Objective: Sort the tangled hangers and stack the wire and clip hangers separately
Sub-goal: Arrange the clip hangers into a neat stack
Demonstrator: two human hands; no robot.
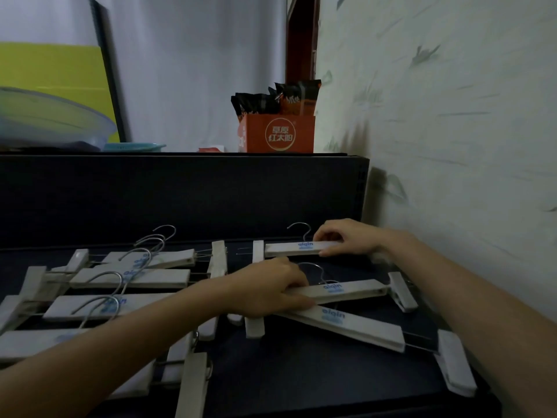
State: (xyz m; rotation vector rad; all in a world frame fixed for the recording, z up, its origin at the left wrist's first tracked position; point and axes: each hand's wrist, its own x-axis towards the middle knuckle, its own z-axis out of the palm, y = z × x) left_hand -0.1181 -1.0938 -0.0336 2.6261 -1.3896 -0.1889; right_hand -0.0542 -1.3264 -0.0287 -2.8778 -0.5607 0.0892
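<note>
Pile of white clip hangers (120,297) at near left, both hands on loose ones at right.
On the dark counter (301,381) the left hand (271,289) grips the left end of the middle hanger (346,289), fingers curled round its bar. The right hand (346,236) pinches the right end of the far hanger (295,248), close to the wall. A third hanger (346,327) lies tilted just nearer. An orange box (280,134) stands on the ledge behind.

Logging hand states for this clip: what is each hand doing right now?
Left hand: grips the middle hanger.
Right hand: pinches the far hanger.
</note>
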